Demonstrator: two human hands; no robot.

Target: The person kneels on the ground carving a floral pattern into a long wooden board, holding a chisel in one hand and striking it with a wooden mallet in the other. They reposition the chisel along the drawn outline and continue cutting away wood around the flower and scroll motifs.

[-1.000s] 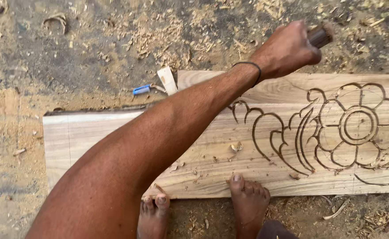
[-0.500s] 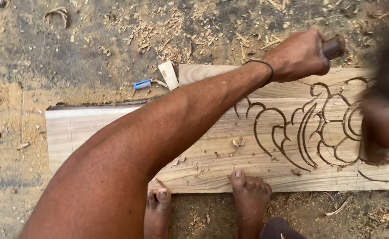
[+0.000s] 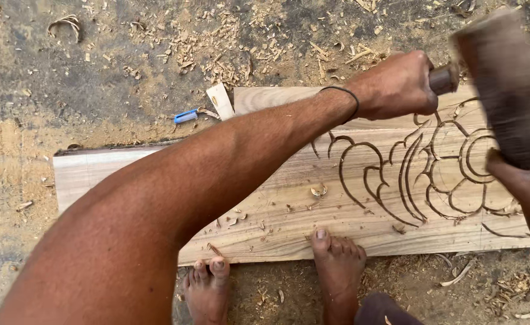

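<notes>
A long pale wooden plank [image 3: 277, 210] lies on the dirt, with scrolls and a flower carving [image 3: 445, 168] cut into its right part. My left arm reaches across it from the lower left. My left hand [image 3: 397, 84] grips the handle of a dark wooden mallet [image 3: 506, 90], whose blurred head hangs over the flower. My right hand [image 3: 527, 192] rests curled on the carving at the right edge, right under the mallet head. What it holds is hidden. Both my bare feet [image 3: 337, 265] press on the plank's near edge.
Wood chips and shavings [image 3: 217, 54] litter the dirt beyond the plank. A small blue-handled tool [image 3: 187, 115] and a pale wood offcut [image 3: 220, 100] lie by the plank's far edge. More shavings [image 3: 506, 283] lie at the lower right.
The mallet head has swung down into view over the flower, with my left hand dropping slightly. My right hand, blurred half a second ago, now sits lower on the carving.
</notes>
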